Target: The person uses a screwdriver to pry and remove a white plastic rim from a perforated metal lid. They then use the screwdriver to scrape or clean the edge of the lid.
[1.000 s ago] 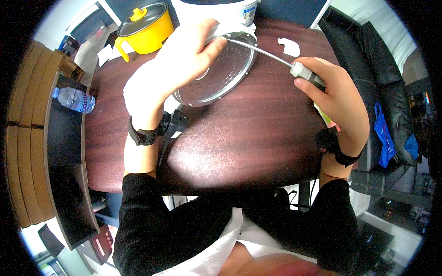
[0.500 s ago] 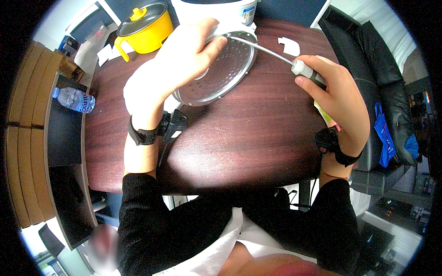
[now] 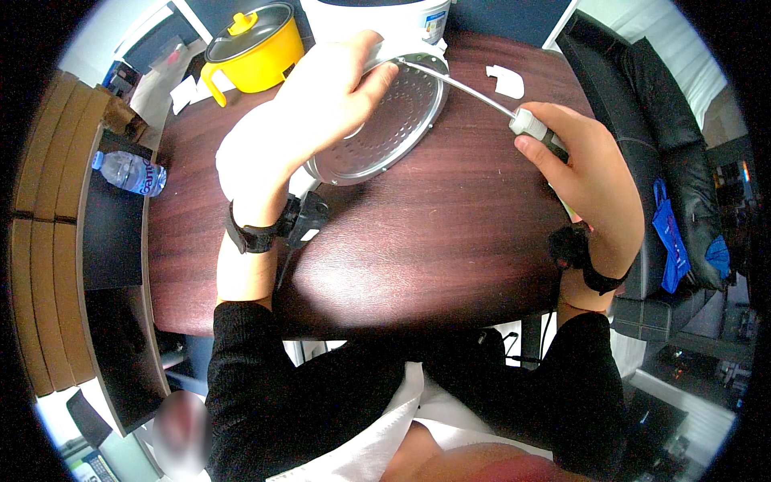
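Note:
A round metal plate with rows of small holes and a shiny rim (image 3: 385, 165) faces me, tilted, fixed to a white body that is mostly hidden behind it. My left hand (image 3: 325, 108) grips it at the upper left, thumb over the rim. Its other fingers are partly out of sight. In my right hand (image 3: 590, 157) is a screwdriver (image 3: 474, 90), held by its white and dark handle. The long metal shaft points up and left, and its tip meets the upper rim beside my left thumb. The tip's exact seat is too small to make out.
On the dark wooden table (image 3: 418, 265), a yellow pot with a lid (image 3: 269, 48) stands at the back left, beside a white tub (image 3: 377, 20). A white curved piece (image 3: 506, 82) lies back right. A water bottle (image 3: 128, 173) rests on the left shelf; a black sofa (image 3: 630, 120) is at right.
My right hand and the screwdriver handle have turned and shifted very slightly. The left hand and the metal plate stay almost where they were.

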Motion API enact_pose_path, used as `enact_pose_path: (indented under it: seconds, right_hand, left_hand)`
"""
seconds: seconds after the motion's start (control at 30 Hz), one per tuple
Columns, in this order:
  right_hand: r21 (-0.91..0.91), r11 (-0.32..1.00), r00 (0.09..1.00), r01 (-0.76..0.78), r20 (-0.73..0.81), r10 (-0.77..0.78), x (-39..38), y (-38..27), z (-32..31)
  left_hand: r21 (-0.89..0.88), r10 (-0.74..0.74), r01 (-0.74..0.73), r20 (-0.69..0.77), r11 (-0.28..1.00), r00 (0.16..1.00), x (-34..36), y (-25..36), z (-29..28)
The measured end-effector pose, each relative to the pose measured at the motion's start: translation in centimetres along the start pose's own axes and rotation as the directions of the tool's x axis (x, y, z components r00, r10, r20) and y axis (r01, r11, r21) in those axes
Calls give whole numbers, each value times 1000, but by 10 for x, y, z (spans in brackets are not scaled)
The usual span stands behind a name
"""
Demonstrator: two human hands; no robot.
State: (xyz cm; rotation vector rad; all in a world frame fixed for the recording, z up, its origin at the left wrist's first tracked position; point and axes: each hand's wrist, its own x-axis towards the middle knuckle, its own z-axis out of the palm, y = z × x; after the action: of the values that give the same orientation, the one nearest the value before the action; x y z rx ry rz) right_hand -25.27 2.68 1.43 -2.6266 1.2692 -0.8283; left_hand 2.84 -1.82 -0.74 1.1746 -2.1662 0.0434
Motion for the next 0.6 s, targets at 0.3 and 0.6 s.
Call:
enact_pose_path:
  seconds: [0.3,0.6]
  right_hand:
    - [349,836,876,-424,393,280,-8,-27,21]
    - [691,-386,714,-612,692,106,-24,-50,43]
  left_hand:
    - [67,40,-31,-131,997,991,-2,7,5]
    - [143,130,-102,-207,985,970,-2,8,10]
